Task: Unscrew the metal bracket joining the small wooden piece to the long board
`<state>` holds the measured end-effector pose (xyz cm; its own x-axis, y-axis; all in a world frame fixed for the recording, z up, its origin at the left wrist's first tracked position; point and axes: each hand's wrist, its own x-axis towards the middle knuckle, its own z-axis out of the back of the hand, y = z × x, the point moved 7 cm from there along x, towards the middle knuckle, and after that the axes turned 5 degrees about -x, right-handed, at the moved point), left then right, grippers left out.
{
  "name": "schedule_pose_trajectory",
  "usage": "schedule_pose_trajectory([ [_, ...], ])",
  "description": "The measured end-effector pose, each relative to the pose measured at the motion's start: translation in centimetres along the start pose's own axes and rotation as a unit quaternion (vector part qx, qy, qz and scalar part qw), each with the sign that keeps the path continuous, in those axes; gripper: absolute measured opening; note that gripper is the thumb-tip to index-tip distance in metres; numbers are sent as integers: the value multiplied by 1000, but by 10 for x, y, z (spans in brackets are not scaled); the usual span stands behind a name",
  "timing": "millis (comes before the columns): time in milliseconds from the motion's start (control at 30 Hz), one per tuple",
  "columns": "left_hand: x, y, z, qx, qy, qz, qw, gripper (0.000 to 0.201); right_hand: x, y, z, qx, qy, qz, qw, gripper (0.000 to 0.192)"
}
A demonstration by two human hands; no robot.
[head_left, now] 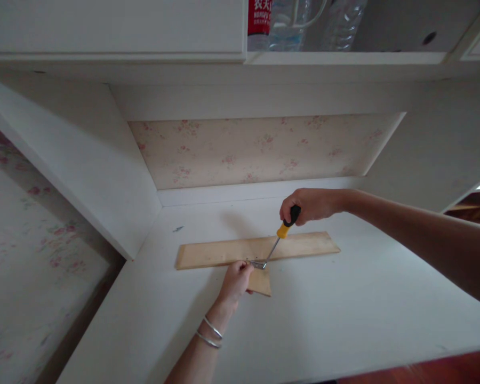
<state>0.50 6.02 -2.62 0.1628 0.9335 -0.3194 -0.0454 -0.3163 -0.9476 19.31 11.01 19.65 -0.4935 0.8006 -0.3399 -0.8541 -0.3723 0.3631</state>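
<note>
1. The white bench point(344, 320) carried everything; the long wooden strip point(224, 250) lay flat across its middle, lengthwise from left to right, and serves here as the landmark.
2. Behind the strip rose a floral back panel point(256, 152), and well above it sat a shelf point(344, 57) with clear plastic bottles point(288, 24), one bearing a red label.
3. A shorter wooden piece point(261, 281) butted against the near edge of the strip at about its middle, making a T; most of it was hidden under the left hand.
4. The right hand point(310, 205), just behind the strip, had its grip wrapped fully around the black-and-yellow handle of a screwdriver point(282, 234), whose shaft slanted down across the strip to its near edge.
5. The left hand point(236, 280), with two silver bangles point(210, 333) on its wrist, lay at the strip's near edge, its grip pinched narrowly at a small metal bracket point(257, 263) where the two pieces met.
6. The screwdriver's tip sat on that bracket, so the fastening looked to be under way and not finished; whether any screw was already driven home I could not tell.
7. A small loose fastener point(178, 229) lay on the bench behind the strip's left end, seemingly unused.
</note>
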Motion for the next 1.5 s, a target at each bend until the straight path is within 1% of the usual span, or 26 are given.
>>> schedule_pose_trajectory([
  [233,-2,-2,-1,19,29,19,999,18,0,0,1,16,-5,26,1000,23],
  [433,-7,-4,-4,30,56,34,997,17,3,2,1,3,-8,28,1000,26],
  [600,-9,-4,-9,63,97,40,992,20,7,9,5,-7,-20,40,999,28],
  [767,-9,-5,-9,67,97,36,992,20,10,17,13,-22,-30,44,998,30],
  [867,-8,-3,-8,56,97,37,993,20,9,18,13,-19,-30,21,999,32],
  [967,-7,-3,-7,41,89,24,995,19,4,12,13,-16,-59,-7,998,32],
  [1033,-6,-3,-6,27,80,12,996,20,0,0,11,-1,-88,-27,996,28],
  [1100,-5,-3,-6,14,79,6,997,21,-5,-18,5,62,-111,-62,990,28],
  [1133,-5,-3,-6,10,79,3,997,22,-8,-29,1,117,-122,-83,982,29],
  [1200,-4,-4,-3,6,69,-4,998,23,-15,-49,-10,223,-156,-113,956,29],
  [1267,-2,-6,1,12,47,-13,999,23,-23,-66,-23,311,-200,-127,921,28],
  [1300,-2,-7,3,17,36,-16,999,23,-26,-73,-31,360,-219,-124,898,28],
  [1333,-1,-8,5,21,28,-17,999,22,-30,-80,-40,416,-247,-125,866,27],
  [1367,0,-8,6,23,23,-17,999,22,-35,-88,-52,479,-277,-129,823,25],
  [1433,1,-9,8,29,20,-20,999,21,-43,-100,-83,605,-323,-137,714,23],
  [1500,1,-8,9,49,14,-31,998,22,-48,-101,-118,701,-326,-120,623,23],
])
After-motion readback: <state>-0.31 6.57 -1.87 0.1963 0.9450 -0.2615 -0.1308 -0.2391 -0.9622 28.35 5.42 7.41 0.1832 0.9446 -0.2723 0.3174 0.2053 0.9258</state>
